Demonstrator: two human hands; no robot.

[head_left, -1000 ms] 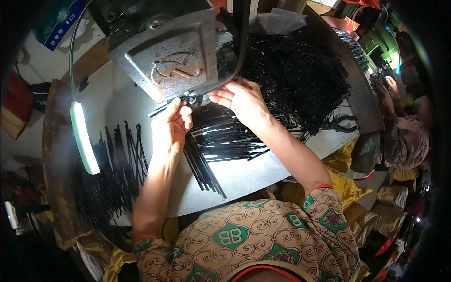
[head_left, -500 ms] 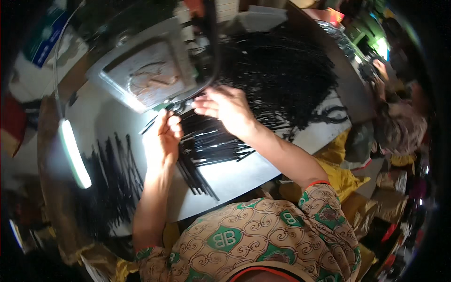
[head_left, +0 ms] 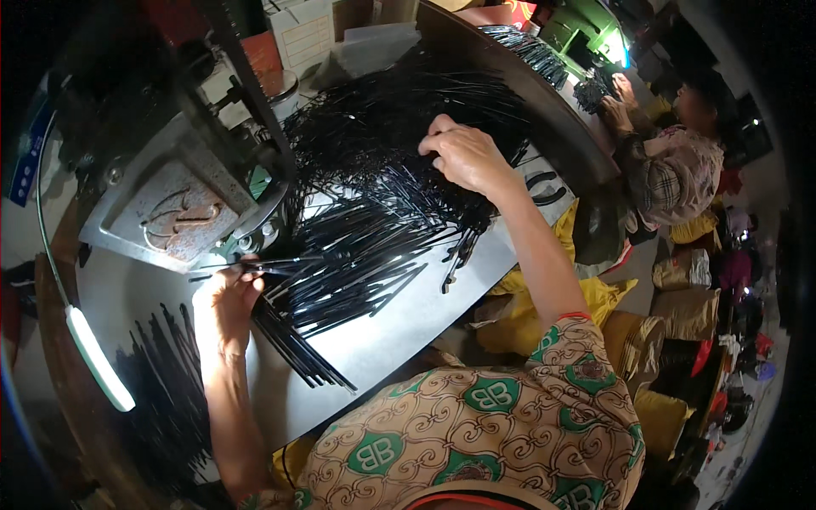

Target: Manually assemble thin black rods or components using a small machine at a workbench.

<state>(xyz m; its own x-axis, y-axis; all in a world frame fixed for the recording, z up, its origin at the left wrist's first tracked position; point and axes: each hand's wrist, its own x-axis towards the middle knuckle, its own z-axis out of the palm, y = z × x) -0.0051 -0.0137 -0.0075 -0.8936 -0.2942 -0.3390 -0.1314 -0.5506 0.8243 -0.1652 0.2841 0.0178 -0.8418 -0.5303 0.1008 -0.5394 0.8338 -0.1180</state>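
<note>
At the foot of a bench machine (head_left: 183, 208) with a grey metal housing, my left hand (head_left: 225, 302) is closed on thin black rods (head_left: 289, 262). They lie crosswise between my thumb and fingers. My right hand (head_left: 467, 157) is over a big tangled pile of thin black pieces (head_left: 382, 110), with its fingers curled inward. Whatever its fingertips hold, if anything, is lost against the dark pile. Between the hands, a looser layer of black rods (head_left: 348, 255) covers the white tabletop (head_left: 340, 344). Several rods lie side by side in a row (head_left: 302, 348) beside my left wrist.
Another bundle of black rods (head_left: 166, 365) lies left of my left forearm. A bright tube lamp (head_left: 100, 357) hangs at the left. Curved black handles (head_left: 544, 187) rest near the table's right edge, by yellow sacks (head_left: 527, 314). A co-worker (head_left: 671, 170) sits at a green machine (head_left: 586, 30).
My right hand has left the machine and moved right and away over the pile. My left hand remains by the machine, with rods now showing across its fingers. The whole view has shifted.
</note>
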